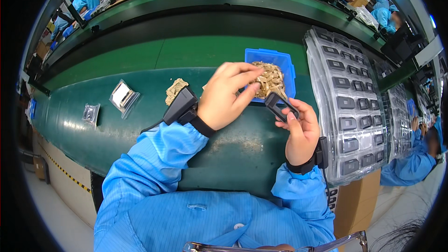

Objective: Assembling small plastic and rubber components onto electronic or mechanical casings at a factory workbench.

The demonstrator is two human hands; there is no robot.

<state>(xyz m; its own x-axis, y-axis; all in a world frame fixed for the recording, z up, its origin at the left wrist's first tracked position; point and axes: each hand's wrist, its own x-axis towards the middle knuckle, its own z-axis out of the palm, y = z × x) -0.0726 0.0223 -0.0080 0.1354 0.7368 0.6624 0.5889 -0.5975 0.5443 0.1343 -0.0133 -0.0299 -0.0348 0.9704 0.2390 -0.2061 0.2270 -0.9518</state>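
My right hand (302, 135) grips a small black plastic housing (271, 99) with a rectangular opening, between thumb and fingers, at the near edge of a blue bin (290, 77). The bin holds many small tan strip-like pieces (273, 77). At the bin's left side is my left hand (221, 94), its thumb and fingers apart and pointing at the pieces. Whether a tiny piece touches its fingertips is hard to make out. A loose heap of tan pieces (175, 89) lies on the green table, partly behind the black device (179, 105) strapped to my left wrist.
Clear trays of black housings (346, 102) stand stacked at the right, above a cardboard box (357, 200). Farther left on the table (214, 163) lie two clear bags (124, 97) (91, 114). Beyond a raised green ledge (205, 0), several people in blue work.
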